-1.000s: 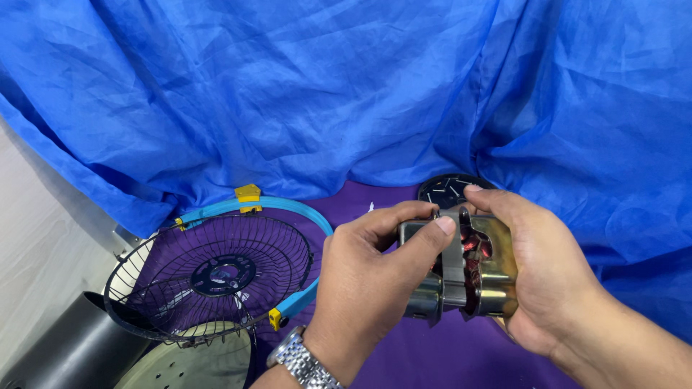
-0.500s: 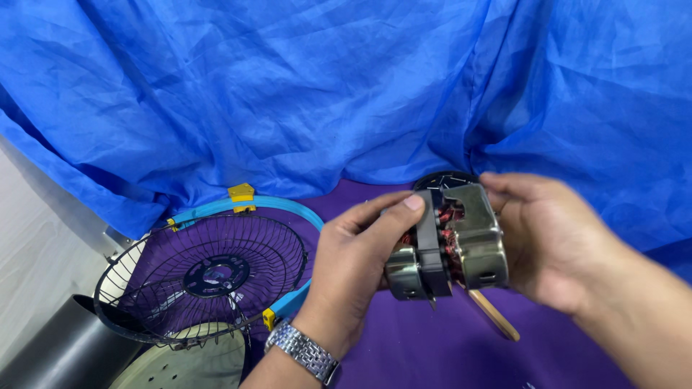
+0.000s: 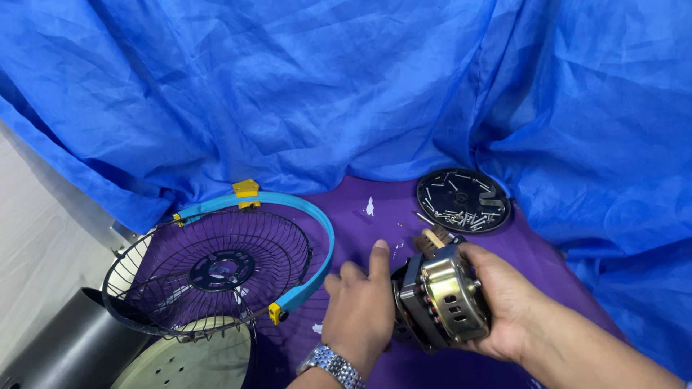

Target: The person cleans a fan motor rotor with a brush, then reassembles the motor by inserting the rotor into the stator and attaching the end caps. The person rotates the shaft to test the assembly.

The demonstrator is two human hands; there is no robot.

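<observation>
Head view, item held: fan motor (image 3: 443, 302), brass-coloured metal casing with round vent holes, dark laminated core and copper windings visible at its left side. Position: low centre-right, just above the purple cloth (image 3: 375, 238). Right hand (image 3: 504, 302) wraps the casing from the right, fingers curled over its top and underside. Left hand (image 3: 360, 302) sits just left of the motor, fingers loosely spread and pointing away, palm edge against the motor's dark end; holds nothing. Metal watch (image 3: 333, 364) on the left wrist.

Near items: small brush (image 3: 431, 240) with wooden handle, lying just behind the motor. Black round tray (image 3: 464, 199) beyond it, holding loose screws. Wire fan guard (image 3: 205, 270), black, with blue plastic rim (image 3: 310, 216) and yellow clips, lying left of the hands. Pale perforated disc (image 3: 187, 360) partly under the guard. Blue draped sheet (image 3: 324, 86) behind everything.
</observation>
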